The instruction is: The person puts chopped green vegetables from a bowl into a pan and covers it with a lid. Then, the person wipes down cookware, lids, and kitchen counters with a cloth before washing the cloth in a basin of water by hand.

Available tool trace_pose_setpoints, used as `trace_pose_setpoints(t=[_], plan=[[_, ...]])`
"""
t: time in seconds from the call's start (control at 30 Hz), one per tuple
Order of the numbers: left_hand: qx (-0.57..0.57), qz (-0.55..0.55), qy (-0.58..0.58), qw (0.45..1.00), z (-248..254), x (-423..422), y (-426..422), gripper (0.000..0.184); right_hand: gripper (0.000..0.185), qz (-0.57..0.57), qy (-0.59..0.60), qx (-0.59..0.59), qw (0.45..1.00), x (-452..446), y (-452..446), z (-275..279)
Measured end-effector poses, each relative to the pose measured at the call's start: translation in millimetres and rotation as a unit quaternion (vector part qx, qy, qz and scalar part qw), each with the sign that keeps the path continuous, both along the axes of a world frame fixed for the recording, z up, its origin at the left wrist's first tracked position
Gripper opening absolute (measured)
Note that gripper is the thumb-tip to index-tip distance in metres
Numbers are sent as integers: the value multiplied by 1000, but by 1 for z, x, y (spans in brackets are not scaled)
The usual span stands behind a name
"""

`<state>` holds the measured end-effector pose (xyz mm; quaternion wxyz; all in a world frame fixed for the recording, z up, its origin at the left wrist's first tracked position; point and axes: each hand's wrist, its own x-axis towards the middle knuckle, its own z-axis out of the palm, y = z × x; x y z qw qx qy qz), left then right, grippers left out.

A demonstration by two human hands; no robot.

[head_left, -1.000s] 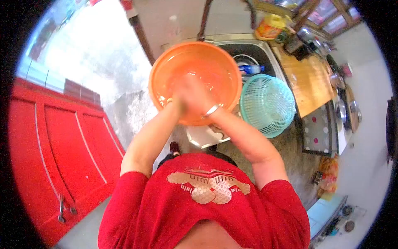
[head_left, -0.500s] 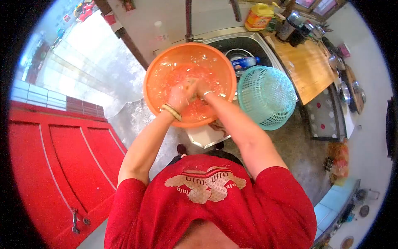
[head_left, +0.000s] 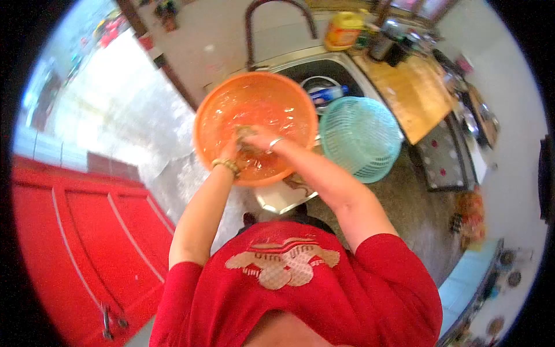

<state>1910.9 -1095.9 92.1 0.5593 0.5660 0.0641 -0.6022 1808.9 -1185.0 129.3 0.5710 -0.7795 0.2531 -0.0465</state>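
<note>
A large orange basin (head_left: pixel 208 107) with rippling water in it sits at the sink's left side. Both my hands are over or in this water, close together. My left hand (head_left: pixel 229 151), with a beaded bracelet on its wrist, has its fingers mostly hidden beside the other hand. My right hand (head_left: pixel 261 139), with a silver bangle, is closed around a small greenish-brown thing (head_left: pixel 246 132). Blur and the fingers hide what kind of thing it is. Right of the basin stands a turquoise plastic colander (head_left: pixel 361 139).
Behind the basin are a sink (head_left: pixel 347 70) with a blue bottle (head_left: pixel 330 93) in it and a dark curved faucet (head_left: pixel 250 34). A yellow jug (head_left: pixel 343 32) and a wooden board (head_left: pixel 404 95) lie beyond, on the right. A red door (head_left: pixel 98 231) is at left.
My hands have shifted slightly left within the basin, and the greenish-brown thing shows more clearly between them. The whole view has tilted a little, showing more of the faucet.
</note>
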Motion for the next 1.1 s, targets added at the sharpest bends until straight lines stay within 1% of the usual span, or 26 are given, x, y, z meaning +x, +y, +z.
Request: trace_pose_setpoints(t=[0.03,0.07,0.1,0.17,0.2,0.27,0.3,0.33,0.37,0.4,0.43,0.47,0.5,0.57,0.6,0.63,0.7,0.77,0.8,0.83,0.87,0.9,0.97,1.0,1.07,1.1], plan=[[-33,-52,-38,997,-26,17,1,40,51,-20,48,9,999,7,1,1],[-57,-86,-52,993,-39,20,-5,41,44,-82,12,99,992,10,9,2],[-81,-119,-67,987,-52,23,-10,43,45,-134,-65,-26,988,13,13,-5],[-160,-15,-27,987,-33,10,-20,35,49,-163,-56,12,985,1,18,11],[-194,40,-7,980,-21,7,-21,32,49,-246,-53,60,966,-2,18,11],[-228,89,13,969,2,-4,-15,30,41,-414,-123,199,880,16,3,-33],[-262,-14,-270,926,13,-16,-9,28,41,-419,-128,197,877,13,3,-25],[-276,-113,-527,796,25,-27,-7,26,37,-396,-190,356,825,8,6,-8],[-282,-118,-527,793,40,-34,-9,26,32,-359,-246,502,747,4,6,2],[-277,-109,-639,710,53,-42,-11,26,28,-301,-293,592,688,15,-7,-25],[-266,-97,-736,614,58,-48,-13,27,28,-306,-296,589,687,17,-9,-23],[-230,-98,-786,565,52,-40,-21,29,28,-279,-307,627,660,17,-8,-15],[-234,-102,-784,565,47,-29,-26,29,27,-250,-316,664,630,18,-6,-8],[-206,-183,-820,502,46,-11,-35,21,26,-275,-341,624,647,19,-3,7],[-215,-150,-834,486,38,-4,-41,22,26,-270,-337,613,662,18,0,17],[-219,-152,-833,485,49,-6,-42,22,25,-264,-333,601,676,16,4,27],[-121,-216,-710,660,82,-13,-41,27,26,-248,-353,565,703,13,10,29],[-163,-209,-719,642,63,-6,-49,31,26,-264,-365,561,695,21,13,29],[-152,-205,-754,605,51,0,-53,32,23,-295,-312,493,756,13,16,34],[-139,-199,-787,567,44,4,-54,32,23,-297,-311,493,756,11,14,26],[-142,-196,-700,672,48,5,-54,36,25,-292,-166,313,888,10,8,13],[-143,-196,-699,672,25,20,-59,36,28,-266,-9,111,958,11,4,2],[-8,-294,-681,671,-30,61,-73,40,41,-284,-83,144,944,-1,14,5],[35,-325,-672,664,-43,73,-77,41,43,-240,-30,29,970,-4,11,0],[-25,-155,-518,841,-50,83,-63,42,49,-188,38,-160,968,-8,1,-21],[-28,-153,-520,840,-54,85,-61,42,49,-188,36,-163,968,-8,-1,-37]])
